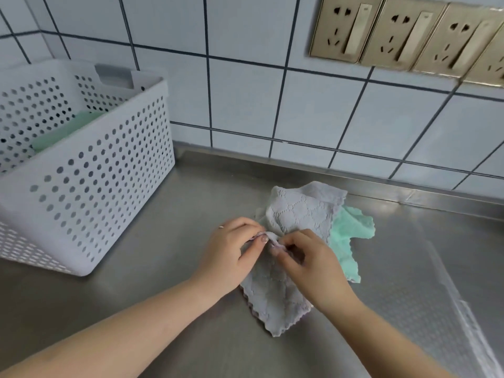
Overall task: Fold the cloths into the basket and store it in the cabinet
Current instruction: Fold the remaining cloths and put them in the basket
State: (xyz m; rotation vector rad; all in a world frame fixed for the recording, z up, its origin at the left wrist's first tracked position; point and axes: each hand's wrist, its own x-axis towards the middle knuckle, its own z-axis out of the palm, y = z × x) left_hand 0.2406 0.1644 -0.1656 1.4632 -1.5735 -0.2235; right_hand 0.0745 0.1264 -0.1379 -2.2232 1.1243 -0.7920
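**Both hands pinch a grey cloth on a steel kitchen counter**

A grey cloth [289,271] with a quilted, waffle-like weave and scalloped edges lies rumpled on a brushed stainless-steel counter [169,296], partly doubled over itself. Beneath its right side lies a mint-green cloth [350,241] of the same wavy-edged make, touching the grey one and spread toward the wall. The left hand [231,252] pinches a gathered fold of the grey cloth between thumb and curled fingers; the right hand [308,263] meets it just beside, its fingers curled and nipping the same fold, so the two hands all but touch. Both forearms reach in from the lower edge.

To the left, well apart from the cloths, stands a white plastic basket [90,192], its walls perforated with rows of round holes and a handle slot cut in its far rim. A folded green cloth [68,132] lies inside it.

The counter ends in a raised steel lip against a wall of pale square tiles [245,96] with dark grout. A row of brass-coloured wall sockets [403,34] is mounted at upper right.
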